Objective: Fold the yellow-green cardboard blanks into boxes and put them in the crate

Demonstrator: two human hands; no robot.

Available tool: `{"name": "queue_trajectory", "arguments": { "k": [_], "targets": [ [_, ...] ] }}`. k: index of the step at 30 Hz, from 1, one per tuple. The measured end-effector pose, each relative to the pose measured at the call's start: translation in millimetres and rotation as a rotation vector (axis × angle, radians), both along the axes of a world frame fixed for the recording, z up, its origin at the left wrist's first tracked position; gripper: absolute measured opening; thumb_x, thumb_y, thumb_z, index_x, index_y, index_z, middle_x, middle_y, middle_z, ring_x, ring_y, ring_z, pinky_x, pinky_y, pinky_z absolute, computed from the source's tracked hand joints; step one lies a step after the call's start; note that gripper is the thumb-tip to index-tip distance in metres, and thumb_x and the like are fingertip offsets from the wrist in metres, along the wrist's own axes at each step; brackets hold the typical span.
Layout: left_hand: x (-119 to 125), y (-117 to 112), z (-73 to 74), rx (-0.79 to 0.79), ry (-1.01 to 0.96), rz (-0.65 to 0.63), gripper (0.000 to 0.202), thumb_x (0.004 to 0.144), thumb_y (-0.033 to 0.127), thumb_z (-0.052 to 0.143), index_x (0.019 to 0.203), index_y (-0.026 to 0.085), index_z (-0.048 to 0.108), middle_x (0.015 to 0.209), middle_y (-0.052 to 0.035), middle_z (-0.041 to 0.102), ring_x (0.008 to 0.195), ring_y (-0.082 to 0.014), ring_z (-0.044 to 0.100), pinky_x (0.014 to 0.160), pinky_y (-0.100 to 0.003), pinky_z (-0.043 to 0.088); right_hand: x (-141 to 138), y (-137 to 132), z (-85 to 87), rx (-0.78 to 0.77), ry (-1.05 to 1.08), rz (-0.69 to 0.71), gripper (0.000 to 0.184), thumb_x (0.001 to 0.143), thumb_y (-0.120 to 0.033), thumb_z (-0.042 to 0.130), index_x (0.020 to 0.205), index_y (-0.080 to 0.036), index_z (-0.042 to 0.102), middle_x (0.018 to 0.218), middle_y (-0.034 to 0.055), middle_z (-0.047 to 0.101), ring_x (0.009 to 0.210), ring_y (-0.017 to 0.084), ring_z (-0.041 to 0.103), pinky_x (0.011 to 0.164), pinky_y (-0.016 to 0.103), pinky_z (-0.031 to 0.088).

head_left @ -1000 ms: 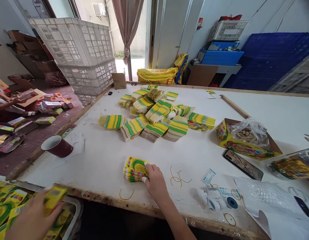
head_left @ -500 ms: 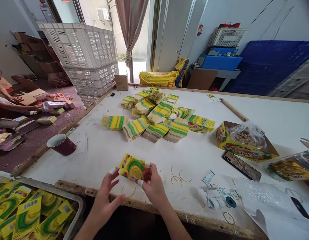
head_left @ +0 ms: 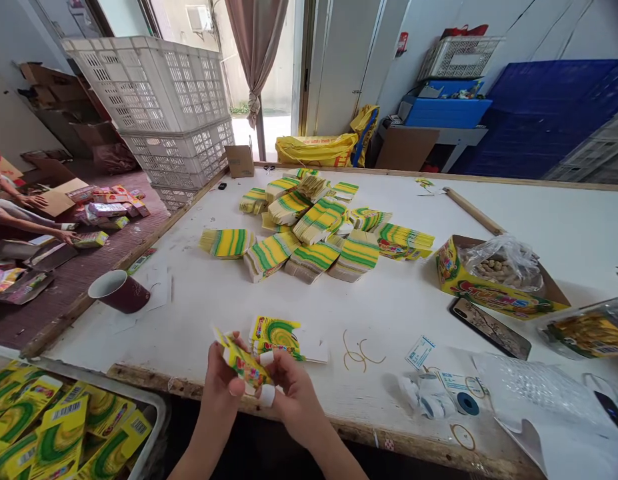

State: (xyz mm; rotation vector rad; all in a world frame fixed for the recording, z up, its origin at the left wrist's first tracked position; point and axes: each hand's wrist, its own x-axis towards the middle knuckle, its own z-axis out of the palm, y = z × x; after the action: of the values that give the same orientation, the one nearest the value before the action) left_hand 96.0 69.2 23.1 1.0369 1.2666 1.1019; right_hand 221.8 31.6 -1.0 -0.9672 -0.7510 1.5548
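Observation:
Between my two hands is a yellow-and-green printed carton [head_left: 246, 365], tilted above the table's front edge. My left hand [head_left: 219, 387] is closed around its left side. My right hand [head_left: 295, 395], with white wraps on its fingertips, pinches its right end. Just behind lies a small pile of similar printed cartons [head_left: 279, 335] with a white piece sticking out to the right. Farther back, several bundles of striped yellow-green cartons [head_left: 316, 223] are heaped on the white table [head_left: 189, 333]. At the lower left, a bin [head_left: 156, 400] holds several finished-looking yellow-green packs [head_left: 63, 427].
A maroon mug [head_left: 131, 293] stands at left. Rubber bands [head_left: 359, 353] lie right of my hands. Farther right are white tape rolls [head_left: 433, 400], a phone [head_left: 489, 328] and an open box [head_left: 509, 297] with a bag of peanuts. A person's hands [head_left: 63, 233] handle boxes at far left.
My hands have drawn a carton toward me and tilted it up; my left hand has closed on it. The small pile behind is now exposed. The view has shifted slightly.

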Motion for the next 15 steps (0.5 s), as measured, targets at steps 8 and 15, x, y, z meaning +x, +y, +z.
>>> {"name": "queue_trajectory", "arguments": {
  "k": [8,15],
  "targets": [
    [-17,2,-4.8,-0.093,0.121,-0.044,0.038,0.064,0.049,0.081,0.087,0.019,0.074,0.091,-0.0056,0.076,0.089,-0.0276,0.070,0.083,-0.039,0.058,22,7,-16.3,0.026,-0.177,-0.088,0.027,0.071,-0.042,0.071,0.067,-0.020,0.057,0.063,-0.0028,0.050,0.059,0.012,0.044,0.058,0.027,0.041],
    [-37,24,33.0,0.134,0.404,-0.447,0.086,0.049,0.056,0.087,0.125,0.025,0.060,0.129,-0.0138,0.063,0.120,-0.0370,0.057,0.101,-0.048,0.046,47,0,-4.7,0.596,-0.952,-0.140,0.028,0.090,-0.013,0.047,0.083,-0.028,0.070,0.077,0.0002,0.069,0.080,0.017,0.057,0.089,0.040,0.043]
  ]
}}
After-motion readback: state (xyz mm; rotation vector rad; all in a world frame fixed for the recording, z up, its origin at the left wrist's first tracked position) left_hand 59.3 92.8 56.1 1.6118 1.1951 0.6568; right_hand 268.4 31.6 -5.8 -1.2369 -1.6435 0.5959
